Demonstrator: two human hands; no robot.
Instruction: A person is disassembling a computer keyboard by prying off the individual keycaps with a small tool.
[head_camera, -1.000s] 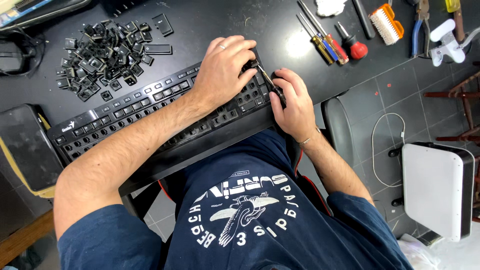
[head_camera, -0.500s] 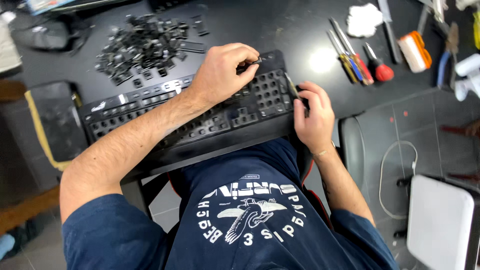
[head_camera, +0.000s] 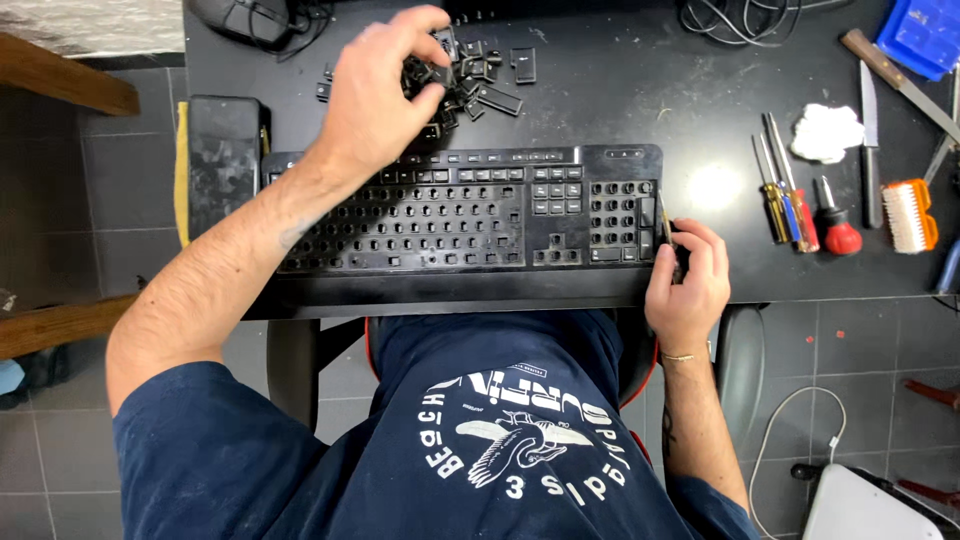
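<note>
With most keycaps already off the black keyboard (head_camera: 460, 215), the left hand (head_camera: 375, 100) pinches one above the keycap pile (head_camera: 480, 75) at twelve o'clock, while the right hand (head_camera: 688, 285) grips a thin tool (head_camera: 665, 225) at three, a few keys left.

On the black desk (head_camera: 620, 90) lie one stripped keyboard (head_camera: 470, 215), one heap of loose keycaps (head_camera: 470, 75), three screwdrivers (head_camera: 795, 195) near the right edge, one knife (head_camera: 868, 140), one brush (head_camera: 908, 215), one white rag (head_camera: 826, 132), one dark phone (head_camera: 222, 160) at the left edge.

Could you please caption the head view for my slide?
Left hand at loose keycaps, right hand beside stripped keyboard.
</note>
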